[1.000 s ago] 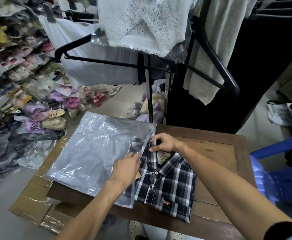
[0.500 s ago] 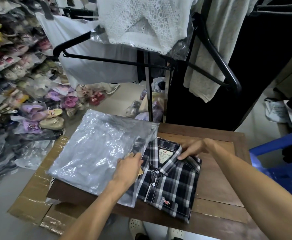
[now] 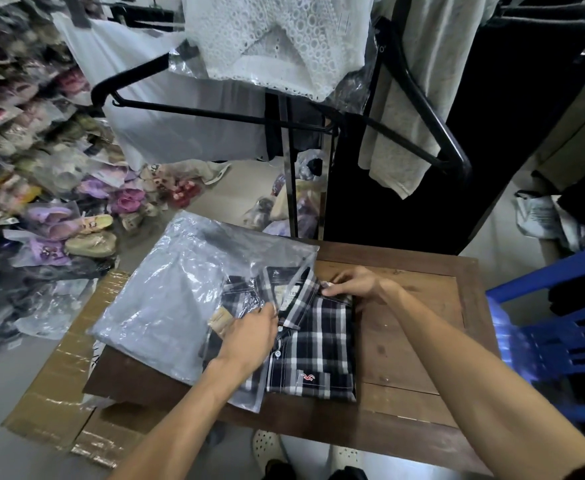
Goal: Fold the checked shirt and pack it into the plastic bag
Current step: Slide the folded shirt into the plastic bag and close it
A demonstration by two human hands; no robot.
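While the checked shirt (image 3: 315,344) lies folded flat on the wooden table (image 3: 419,348), collar away from the person and buttoned front up, its left part already sits under the mouth of the plastic bag (image 3: 176,299); the rest, with the small red chest logo, lies bare on the wood. Left hand (image 3: 249,336) rests at the bag's open edge, fingers bent down onto the film and the shirt's placket; whether it pinches the upper layer of film or only presses on it, I cannot tell. Right hand (image 3: 355,284) is at the collar's right shoulder, fingertips closed in a pinch on the fabric edge there. Step in hand, by my reading: feeding the shirt sideways into the bag. To do it well, the mouth wants holding up and wide so the film does not drag on the collar, and the push wants to come evenly along the fold, not from one corner, or the stack will skew and the sleeves slip out underneath. Bag overhangs the table's left edge above a sheet of cardboard (image 3: 62,382), so it may slide off as weight goes in. Around: bagged shoes (image 3: 76,233) heaped at left, a black clothes rack (image 3: 294,174) behind, a blue plastic chair (image 3: 557,327) at right.
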